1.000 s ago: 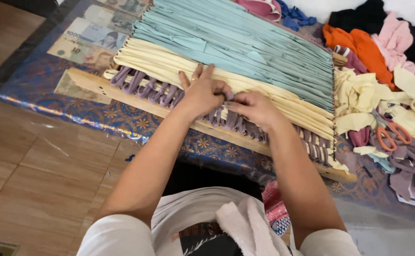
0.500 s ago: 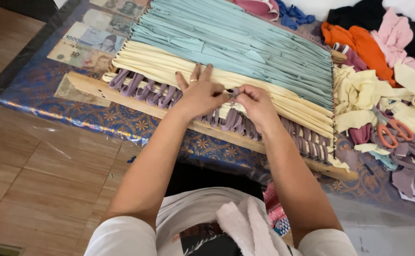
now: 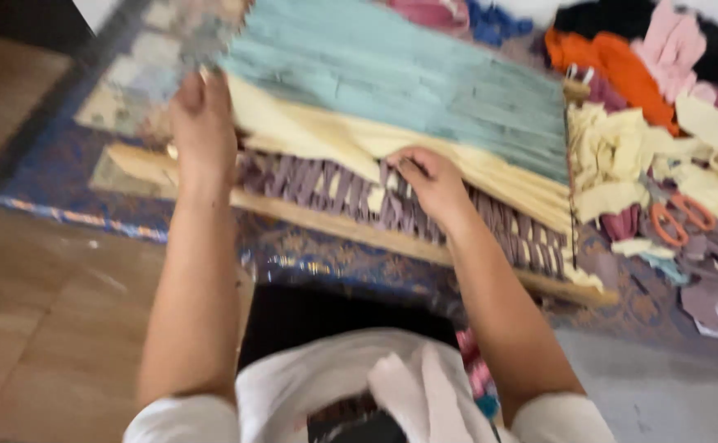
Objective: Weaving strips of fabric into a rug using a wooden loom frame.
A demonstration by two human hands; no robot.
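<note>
Hands are working apart now: your left hand (image 3: pixel 203 123) is gripping the loom frame (image 3: pixel 334 223) at its left corner, having left the middle, while your right hand (image 3: pixel 428 182) is pinching purple strips (image 3: pixel 326 182) near the frame's front edge.

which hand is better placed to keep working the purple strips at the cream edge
Probably the right hand: its fingers rest on the purple strips where they meet the cream strips on the wooden frame. The left hand is out at the frame's left end, away from that spot.
</note>
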